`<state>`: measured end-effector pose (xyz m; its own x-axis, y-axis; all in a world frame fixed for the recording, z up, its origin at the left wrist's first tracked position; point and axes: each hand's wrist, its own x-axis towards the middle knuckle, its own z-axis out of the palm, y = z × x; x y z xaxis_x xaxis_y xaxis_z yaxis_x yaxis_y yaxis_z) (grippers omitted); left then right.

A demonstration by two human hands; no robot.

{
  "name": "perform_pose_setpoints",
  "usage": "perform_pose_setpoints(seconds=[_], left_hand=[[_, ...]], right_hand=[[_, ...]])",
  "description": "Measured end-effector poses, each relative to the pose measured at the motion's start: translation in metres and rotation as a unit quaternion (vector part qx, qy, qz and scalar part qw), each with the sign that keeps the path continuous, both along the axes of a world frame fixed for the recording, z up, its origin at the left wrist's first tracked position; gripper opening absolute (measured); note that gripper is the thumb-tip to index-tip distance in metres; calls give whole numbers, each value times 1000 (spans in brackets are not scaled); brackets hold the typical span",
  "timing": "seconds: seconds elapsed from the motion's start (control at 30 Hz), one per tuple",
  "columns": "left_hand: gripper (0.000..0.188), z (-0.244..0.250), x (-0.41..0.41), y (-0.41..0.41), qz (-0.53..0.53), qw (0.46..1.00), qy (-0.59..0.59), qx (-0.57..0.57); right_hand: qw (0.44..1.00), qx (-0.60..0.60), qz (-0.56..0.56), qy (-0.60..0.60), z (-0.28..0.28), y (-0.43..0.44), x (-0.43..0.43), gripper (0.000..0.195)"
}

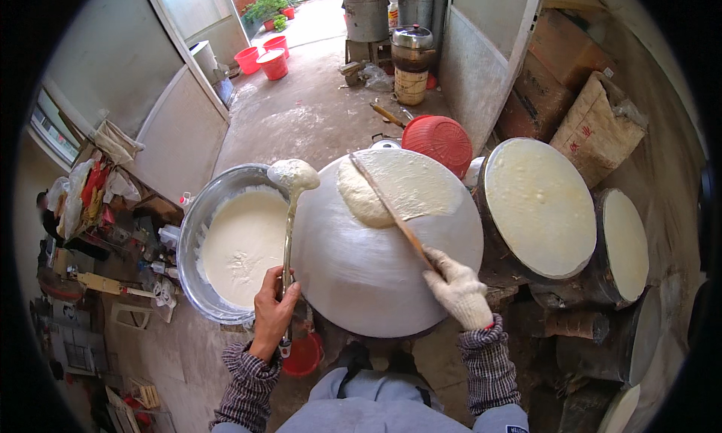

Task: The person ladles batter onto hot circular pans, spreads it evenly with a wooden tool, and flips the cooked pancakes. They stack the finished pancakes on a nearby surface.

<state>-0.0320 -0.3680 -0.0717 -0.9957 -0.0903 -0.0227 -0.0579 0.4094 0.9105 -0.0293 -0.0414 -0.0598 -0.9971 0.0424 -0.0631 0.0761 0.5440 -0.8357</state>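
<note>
My bare left hand [274, 306] grips the handle of a metal ladle [291, 207]. Its bowl, coated with pale batter, is raised near the right rim of a wide metal basin [189, 275]. Thick cream-coloured batter [242, 241] lies in that basin. My right hand [459, 289], in a knitted white work glove, holds a long wooden spreader [389, 204] slantwise over a round griddle [361, 286]. The spreader touches batter [417, 179] spread across the griddle's far part, with a thicker mound [364, 207] at its left. The near part of the griddle is bare.
Right of the griddle stand more round griddles, one topped with a pale batter sheet [541, 207] and another beside it [625, 244]. A red plastic basket [440, 145] lies just beyond the griddle. Red buckets [273, 64] and a lidded pot [412, 43] stand farther off.
</note>
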Motion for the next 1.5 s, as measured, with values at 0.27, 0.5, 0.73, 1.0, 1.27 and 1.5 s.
perform_pose_setpoints(seconds=[0.27,0.5,0.73,1.0,1.27,1.5], left_hand=[[24,9,12,-5,29,998,4,47],[23,25,21,2,27,997,-15,66],[23,35,22,16,10,988,-10,155],[24,41,25,22,-5,984,-28,179],[25,54,31,29,18,969,-66,235],[27,69,42,29,-13,939,-68,338]], right_hand=[[997,-56,47,-34,16,5,8,41],[993,55,94,45,-6,-3,5,38],[990,61,77,96,-17,7,16,40],[980,78,-48,176,-10,37,69,55],[998,-18,65,3,-6,15,86,43],[969,136,159,132,2,-1,6,37]])
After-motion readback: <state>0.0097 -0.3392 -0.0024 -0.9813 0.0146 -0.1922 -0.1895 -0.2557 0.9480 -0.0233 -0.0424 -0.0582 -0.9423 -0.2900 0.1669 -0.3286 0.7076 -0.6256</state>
